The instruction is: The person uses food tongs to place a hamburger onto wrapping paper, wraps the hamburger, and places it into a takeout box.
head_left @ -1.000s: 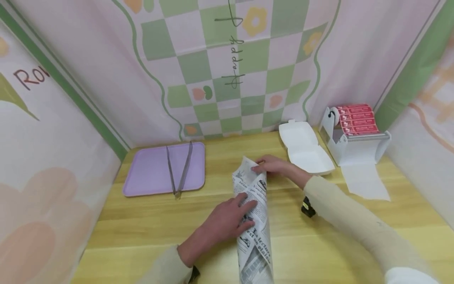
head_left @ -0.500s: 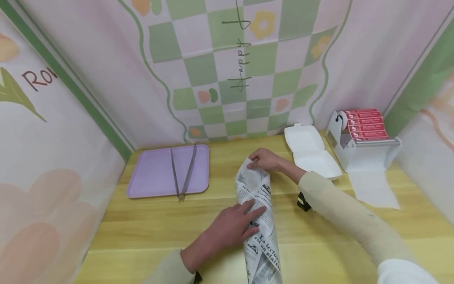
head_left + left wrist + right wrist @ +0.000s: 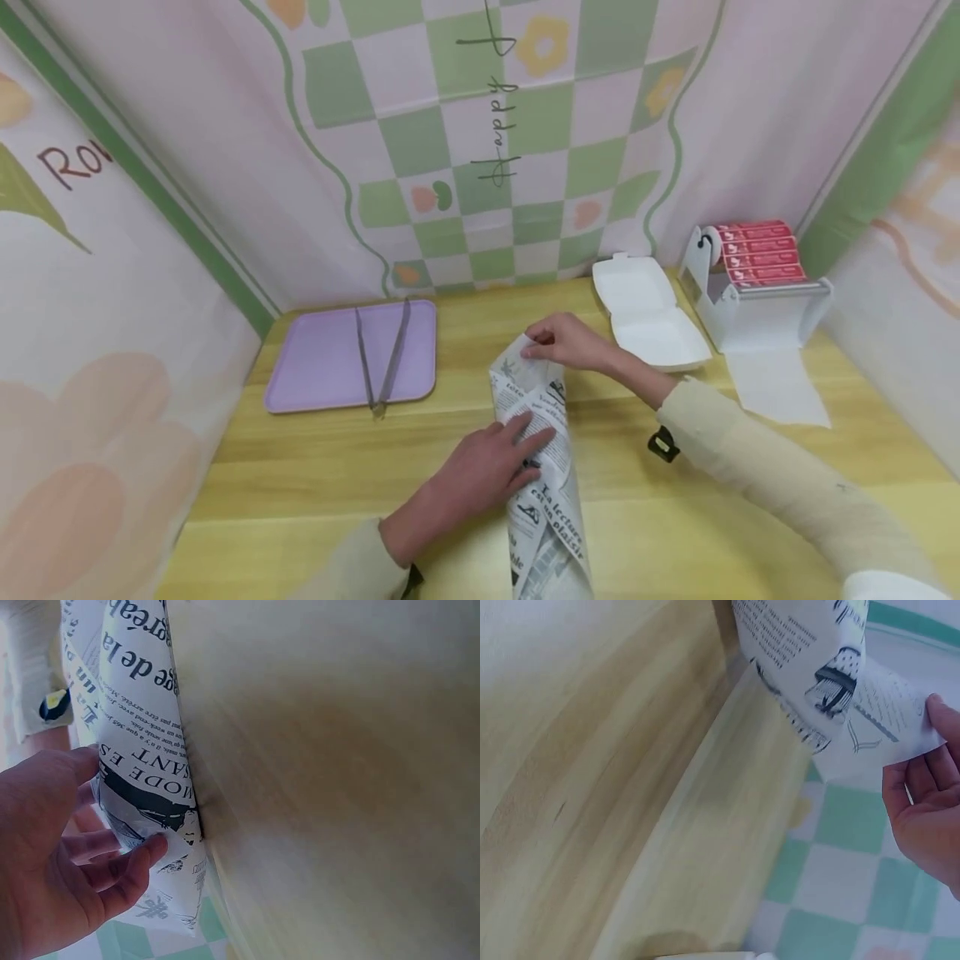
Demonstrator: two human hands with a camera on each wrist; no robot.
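Observation:
A long wrap of newspaper-print paper lies lengthwise on the wooden table, its near end running out of the head view. My left hand rests across its middle with the fingers spread. Seen from the left wrist, those fingers lie over the printed side of the paper, which hides part of them. At the far end, my right hand pinches the pointed tip between thumb and fingers. The right wrist view shows the pinched flap lifted away from the rolled body. What the wrap holds inside is hidden.
At the left, a purple tray bears spread metal tongs. An open white clamshell box stands at the back right. Beside it is a white dispenser with a roll of red labels; a pale strip trails from it.
My right hand has shifted from the wrap's right edge to its tip, where it now pinches the paper. The left hand stays on the middle, its fingers slightly farther across.

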